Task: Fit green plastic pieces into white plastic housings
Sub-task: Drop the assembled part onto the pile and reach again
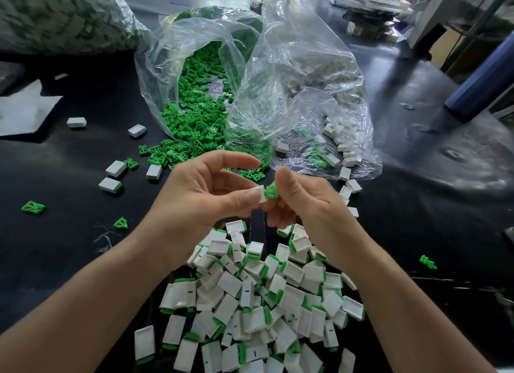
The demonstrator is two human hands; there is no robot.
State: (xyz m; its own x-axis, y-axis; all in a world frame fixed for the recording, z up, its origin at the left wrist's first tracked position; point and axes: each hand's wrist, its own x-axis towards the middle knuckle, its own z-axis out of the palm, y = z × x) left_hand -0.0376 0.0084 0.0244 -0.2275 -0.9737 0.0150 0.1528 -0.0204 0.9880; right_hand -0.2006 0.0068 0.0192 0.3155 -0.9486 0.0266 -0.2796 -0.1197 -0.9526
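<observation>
A black worktable [417, 233] (glossy at its far end) catches pale light; a blue cylinder [478, 86] slants at its right

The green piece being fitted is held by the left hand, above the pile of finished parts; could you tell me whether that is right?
Not quite. The head view shows the green piece pinched by the right hand, not the left; the left hand holds the white housing. It is indeed above the pile of finished parts.
</observation>
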